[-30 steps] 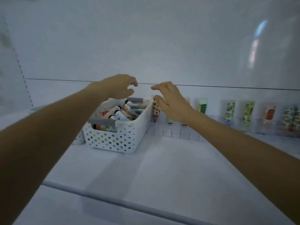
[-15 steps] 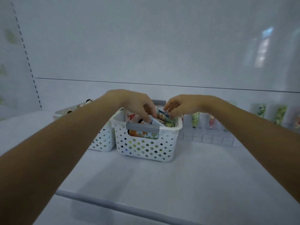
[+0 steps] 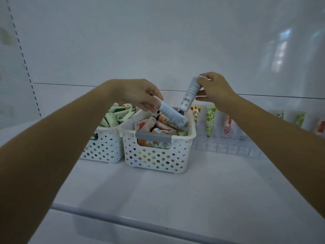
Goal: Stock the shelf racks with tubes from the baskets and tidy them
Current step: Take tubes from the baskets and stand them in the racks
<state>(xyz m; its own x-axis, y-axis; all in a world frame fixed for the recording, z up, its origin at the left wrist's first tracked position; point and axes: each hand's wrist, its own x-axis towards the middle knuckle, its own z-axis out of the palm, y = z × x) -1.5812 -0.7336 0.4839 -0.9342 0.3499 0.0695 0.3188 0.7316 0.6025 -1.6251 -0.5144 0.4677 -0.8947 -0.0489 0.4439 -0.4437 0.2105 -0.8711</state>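
Two white perforated baskets stand on the shelf. The nearer basket (image 3: 158,155) holds several orange and patterned tubes; the left basket (image 3: 103,147) holds green-and-white tubes. My left hand (image 3: 140,95) pinches a pale blue tube (image 3: 171,114) that slants down into the nearer basket. My right hand (image 3: 215,88) holds a second pale tube (image 3: 190,93) by its flat end, cap pointing down, above the basket's right rear corner. A clear rack (image 3: 226,147) to the right holds upright tubes (image 3: 210,120).
The white shelf (image 3: 175,191) stretches toward me, with a rounded front edge (image 3: 123,218). A white back panel rises behind the baskets. More upright tubes (image 3: 299,118) line the rack at the far right. A slotted upright (image 3: 22,55) runs up the left side.
Both hands went into the nearer basket and came up, each with a pale tube. The right hand has lifted its tube higher, toward the rack. The view has moved closer.
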